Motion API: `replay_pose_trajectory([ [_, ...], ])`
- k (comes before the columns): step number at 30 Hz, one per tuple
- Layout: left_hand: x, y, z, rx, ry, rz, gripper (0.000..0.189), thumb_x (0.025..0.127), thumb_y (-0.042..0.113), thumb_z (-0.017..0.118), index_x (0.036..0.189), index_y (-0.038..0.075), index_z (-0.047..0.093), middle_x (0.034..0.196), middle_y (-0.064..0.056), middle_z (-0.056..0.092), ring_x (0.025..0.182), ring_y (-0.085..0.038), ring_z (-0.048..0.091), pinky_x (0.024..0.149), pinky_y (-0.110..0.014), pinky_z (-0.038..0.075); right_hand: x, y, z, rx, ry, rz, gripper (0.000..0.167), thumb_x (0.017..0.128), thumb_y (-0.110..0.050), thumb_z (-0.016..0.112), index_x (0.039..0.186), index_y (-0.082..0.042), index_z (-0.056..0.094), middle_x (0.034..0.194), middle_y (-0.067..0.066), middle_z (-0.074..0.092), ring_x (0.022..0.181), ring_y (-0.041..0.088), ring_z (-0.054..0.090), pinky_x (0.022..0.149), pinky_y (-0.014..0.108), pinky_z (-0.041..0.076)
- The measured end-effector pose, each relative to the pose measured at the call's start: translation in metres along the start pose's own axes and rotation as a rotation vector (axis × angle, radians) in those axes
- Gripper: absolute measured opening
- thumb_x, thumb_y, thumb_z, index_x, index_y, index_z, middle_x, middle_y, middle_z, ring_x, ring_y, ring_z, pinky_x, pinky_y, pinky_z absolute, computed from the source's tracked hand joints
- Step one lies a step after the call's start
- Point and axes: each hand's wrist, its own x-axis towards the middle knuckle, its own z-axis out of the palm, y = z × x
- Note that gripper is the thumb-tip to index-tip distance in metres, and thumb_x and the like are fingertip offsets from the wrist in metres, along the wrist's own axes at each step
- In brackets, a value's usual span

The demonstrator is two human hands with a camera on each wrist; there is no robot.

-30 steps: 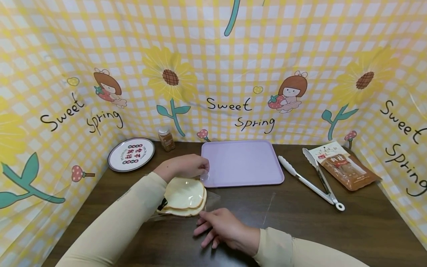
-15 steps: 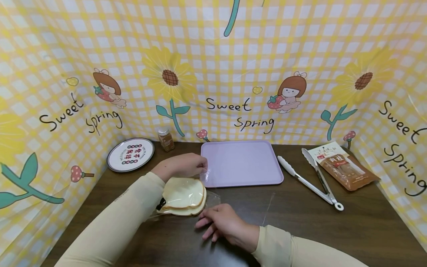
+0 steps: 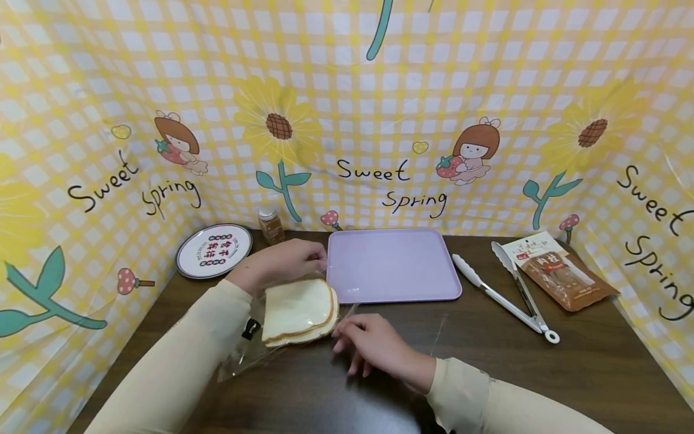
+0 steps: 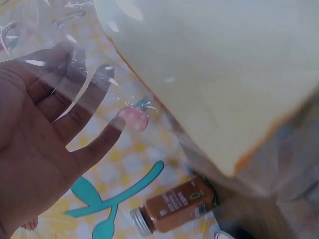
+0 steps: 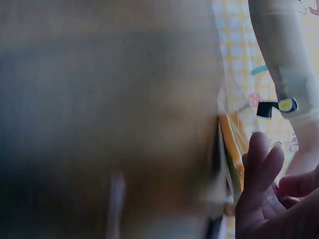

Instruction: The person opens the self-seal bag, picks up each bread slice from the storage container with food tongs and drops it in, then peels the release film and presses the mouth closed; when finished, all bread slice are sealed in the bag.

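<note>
Slices of white bread (image 3: 297,306) lie in a clear plastic bag (image 3: 246,357) left of the middle of the table. My left hand (image 3: 290,258) reaches across the far side of the bread and pinches the film at the bag's upper right. In the left wrist view, clear film lies over the fingers (image 4: 102,77) beside the bread. At the bread's near right corner, my right hand (image 3: 379,343) pinches the bag's edge between thumb and bent forefinger, its other fingers loosely curled. A black patch (image 3: 251,330) shows by the left cuff.
Behind the hands stands a lilac tray (image 3: 393,265). White-tipped tongs (image 3: 509,301) and a brown food packet (image 3: 564,271) lie to the right. A round plate (image 3: 214,252) and a spice jar (image 3: 270,226) are at the back left. A patterned cloth (image 3: 347,120) encloses the table.
The bread has turned slightly and risen a little at its far side. My left hand has drawn back left and up, baring the bag's near left corner. My right hand has shifted slightly right and away.
</note>
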Motion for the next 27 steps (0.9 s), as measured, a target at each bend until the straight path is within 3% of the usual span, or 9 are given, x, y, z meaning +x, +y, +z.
replay_pose_trajectory([
  [5,-0.01,-0.004,-0.008,-0.038,0.057,-0.004,0.018,0.112,0.031,0.058,0.114,0.02,0.071,0.106,0.003,0.074,0.094,-0.012,0.066,0.086,-0.036,0.056,-0.002,-0.01,-0.014,-0.238,0.075,-0.135,0.03,0.112,-0.027,0.052,0.105,-0.013,0.078,0.095,0.002,0.081,0.051,0.015,0.069,0.044,0.032,0.056],
  [8,-0.017,-0.005,-0.012,-0.064,0.094,0.003,0.018,0.112,0.03,0.057,0.115,0.018,0.071,0.101,0.001,0.073,0.087,-0.013,0.063,0.08,-0.034,0.054,-0.004,-0.014,-0.021,-0.468,0.164,-0.312,0.026,0.111,-0.025,0.055,0.1,-0.02,0.078,0.081,-0.004,0.074,0.054,0.005,0.061,0.052,0.024,0.053],
  [11,-0.027,-0.002,-0.016,-0.109,0.14,0.01,0.018,0.113,0.029,0.057,0.116,0.017,0.07,0.099,-0.001,0.072,0.085,-0.013,0.063,0.079,-0.033,0.054,-0.007,-0.016,-0.029,-0.695,0.307,-0.524,0.021,0.109,-0.023,0.061,0.095,-0.024,0.076,0.075,-0.009,0.067,0.061,-0.001,0.054,0.061,0.02,0.05],
  [13,-0.035,0.0,-0.018,-0.149,0.182,0.009,0.018,0.113,0.03,0.057,0.117,0.017,0.069,0.098,-0.002,0.072,0.086,-0.014,0.063,0.079,-0.034,0.054,-0.009,-0.019,-0.035,-0.758,0.388,-0.634,0.018,0.107,-0.02,0.064,0.094,-0.022,0.077,0.077,-0.01,0.068,0.066,-0.001,0.054,0.064,0.02,0.052],
  [17,-0.048,0.007,-0.022,-0.229,0.28,0.011,0.018,0.112,0.035,0.058,0.115,0.021,0.069,0.101,0.0,0.071,0.089,-0.017,0.063,0.08,-0.033,0.054,-0.013,-0.027,-0.049,-0.713,0.471,-0.772,0.012,0.103,-0.013,0.067,0.098,-0.015,0.078,0.089,-0.006,0.075,0.068,0.001,0.059,0.064,0.02,0.055],
  [20,-0.059,0.015,-0.024,-0.286,0.346,0.029,0.018,0.111,0.037,0.059,0.114,0.022,0.069,0.103,0.0,0.071,0.09,-0.019,0.063,0.079,-0.032,0.054,-0.017,-0.034,-0.059,-0.623,0.492,-0.822,0.011,0.101,-0.006,0.068,0.099,-0.011,0.078,0.091,-0.002,0.076,0.069,0.003,0.06,0.061,0.02,0.056],
  [23,-0.071,0.026,-0.026,-0.338,0.416,0.059,0.018,0.111,0.036,0.059,0.113,0.021,0.069,0.103,0.0,0.071,0.09,-0.019,0.065,0.078,-0.028,0.055,-0.021,-0.042,-0.067,-0.514,0.491,-0.823,0.011,0.101,-0.003,0.068,0.1,-0.009,0.077,0.091,0.002,0.077,0.074,0.004,0.063,0.063,0.021,0.058],
  [27,-0.087,0.042,-0.027,-0.408,0.512,0.12,0.015,0.112,0.029,0.057,0.115,0.018,0.068,0.105,-0.002,0.072,0.092,-0.016,0.068,0.077,-0.025,0.056,-0.029,-0.054,-0.077,-0.352,0.476,-0.757,0.011,0.104,-0.004,0.067,0.102,-0.009,0.077,0.094,0.006,0.077,0.077,0.006,0.067,0.066,0.024,0.06],
])
